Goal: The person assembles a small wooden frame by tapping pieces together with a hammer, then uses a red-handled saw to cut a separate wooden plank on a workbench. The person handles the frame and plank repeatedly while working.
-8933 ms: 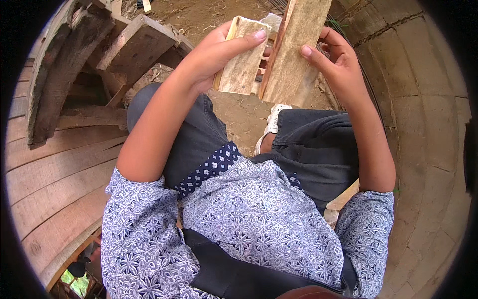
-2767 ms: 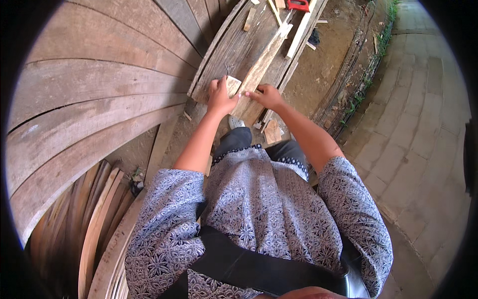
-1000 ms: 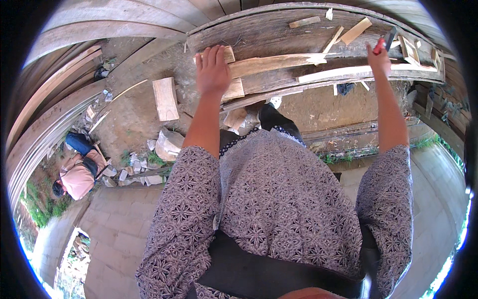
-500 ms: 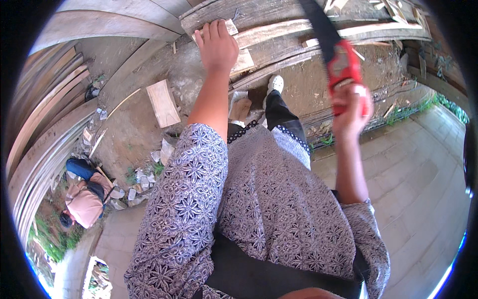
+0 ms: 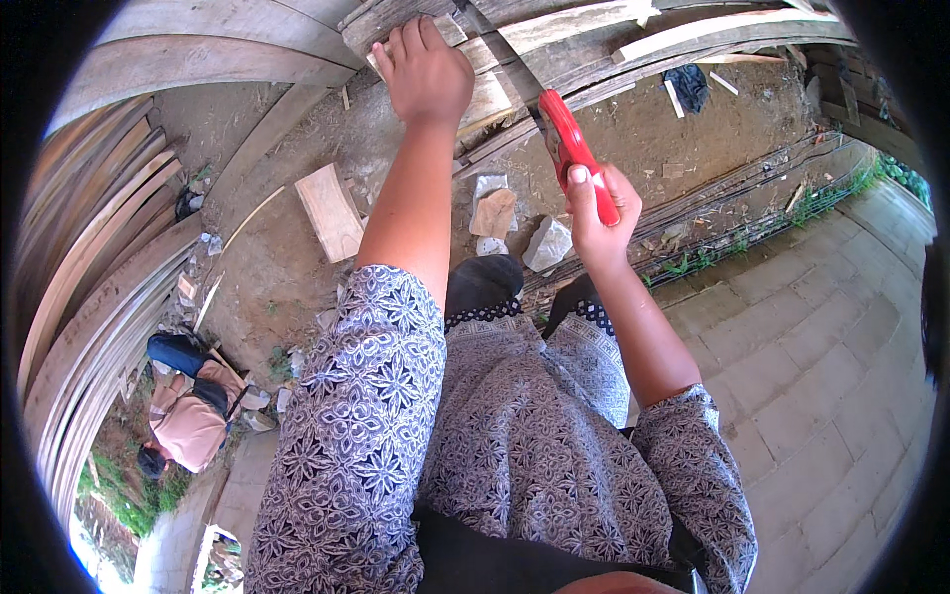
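At the top, my left hand [image 5: 427, 77] presses palm down on a short piece of wood [image 5: 453, 32], its fingers curled over it; the thumb is hidden. This piece lies on a rough, weathered timber [image 5: 368, 28]. My right hand [image 5: 604, 213] is wrapped round the red handle [image 5: 572, 134] of a handsaw, thumb along the grip. The saw's dark blade [image 5: 517, 71] slants up and left across the wood, just right of my left hand. Whether its teeth have entered the wood, I cannot tell. A pale wood offcut [image 5: 490, 99] lies beneath, between hand and blade.
Loose on the dirt lies a short board [image 5: 330, 212]. Stones [image 5: 547, 245] sit by my legs. Long planks [image 5: 99, 267] are stacked at the left, where another person [image 5: 193, 421] crouches. Metal rods [image 5: 732, 218] run along the paving [image 5: 811, 327] at right. A black plastic bag [image 5: 685, 89] lies beyond.
My right hand has brought the saw left and the blade down across the wood beside my left hand. My left hand keeps its place on the wood. The foot seen before is out of sight.
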The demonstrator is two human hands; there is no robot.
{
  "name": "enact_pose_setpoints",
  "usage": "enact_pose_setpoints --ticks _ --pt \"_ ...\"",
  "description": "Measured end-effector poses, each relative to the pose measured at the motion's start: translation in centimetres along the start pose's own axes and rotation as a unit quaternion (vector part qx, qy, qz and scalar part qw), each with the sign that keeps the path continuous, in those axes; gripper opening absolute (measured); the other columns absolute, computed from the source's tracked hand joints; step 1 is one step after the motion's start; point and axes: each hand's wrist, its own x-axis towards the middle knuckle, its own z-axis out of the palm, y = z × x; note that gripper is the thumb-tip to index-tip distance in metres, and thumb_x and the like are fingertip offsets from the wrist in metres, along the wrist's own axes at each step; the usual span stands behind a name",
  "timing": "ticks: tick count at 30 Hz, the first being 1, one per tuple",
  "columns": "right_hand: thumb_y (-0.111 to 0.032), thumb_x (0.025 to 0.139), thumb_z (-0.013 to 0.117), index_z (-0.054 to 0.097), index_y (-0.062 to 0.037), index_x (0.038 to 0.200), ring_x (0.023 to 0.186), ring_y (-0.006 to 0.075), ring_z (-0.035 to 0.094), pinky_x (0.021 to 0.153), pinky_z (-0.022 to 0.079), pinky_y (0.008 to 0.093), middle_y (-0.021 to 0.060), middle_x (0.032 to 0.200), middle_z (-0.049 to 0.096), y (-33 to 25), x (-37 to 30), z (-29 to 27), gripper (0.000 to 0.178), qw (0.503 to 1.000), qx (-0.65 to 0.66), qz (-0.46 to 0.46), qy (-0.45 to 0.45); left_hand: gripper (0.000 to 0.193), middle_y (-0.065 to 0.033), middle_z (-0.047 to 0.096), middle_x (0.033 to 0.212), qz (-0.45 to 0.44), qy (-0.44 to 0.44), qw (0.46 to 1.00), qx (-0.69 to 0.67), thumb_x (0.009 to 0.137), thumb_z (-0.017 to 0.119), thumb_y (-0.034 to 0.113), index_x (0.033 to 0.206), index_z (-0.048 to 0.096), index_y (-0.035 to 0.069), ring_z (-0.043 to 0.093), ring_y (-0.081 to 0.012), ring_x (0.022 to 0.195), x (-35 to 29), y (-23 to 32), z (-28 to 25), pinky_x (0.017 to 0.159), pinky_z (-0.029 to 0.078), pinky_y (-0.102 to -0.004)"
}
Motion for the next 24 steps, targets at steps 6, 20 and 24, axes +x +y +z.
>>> enact_pose_setpoints --ticks 6,20,24 --pt "-0.020 0.095 0.069 0.059 -0.0037 0.072 0.060 0.0028 0.044 0.053 0.035 0.0242 -0.0050 0.063 0.051 -0.9 0.4 0.1 0.030 1.000 -0.024 0.004 -0.012 0.050 -0.0164 0.052 0.135 -0.016 -0.008 1.000 -0.009 0.085 0.053 0.016 0.131 0.051 0.000 0.042 -0.0330 0.134 -0.2 0.8 -2.3 0.119 0.023 -0.0528" --pt "-0.020 0.093 0.071 0.050 -0.0061 0.064 0.058 0.0031 0.040 0.050 0.032 0.0252 -0.0048 0.060 0.047 2.2 0.0 -0.5 0.039 0.995 0.039 -0.044 -0.079 0.047 -0.0197 0.056 0.133 0.002 0.053 0.999 0.004 0.088 0.051 0.016 0.130 0.054 -0.004 0.047 -0.0351 0.129 -1.0 0.5 -1.6 0.115 0.029 -0.0509" --pt "-0.023 0.095 0.070 0.050 -0.0061 0.064 0.058 0.0030 0.039 0.049 0.032 0.0250 -0.0056 0.059 0.046 1.5 1.2 0.2 0.041 0.995 0.054 -0.036 -0.078 0.047 -0.0205 0.057 0.133 -0.014 0.025 1.000 -0.005 0.089 0.050 0.016 0.131 0.054 -0.004 0.048 -0.0355 0.128 0.0 -0.4 -2.9 0.115 0.031 -0.0494"
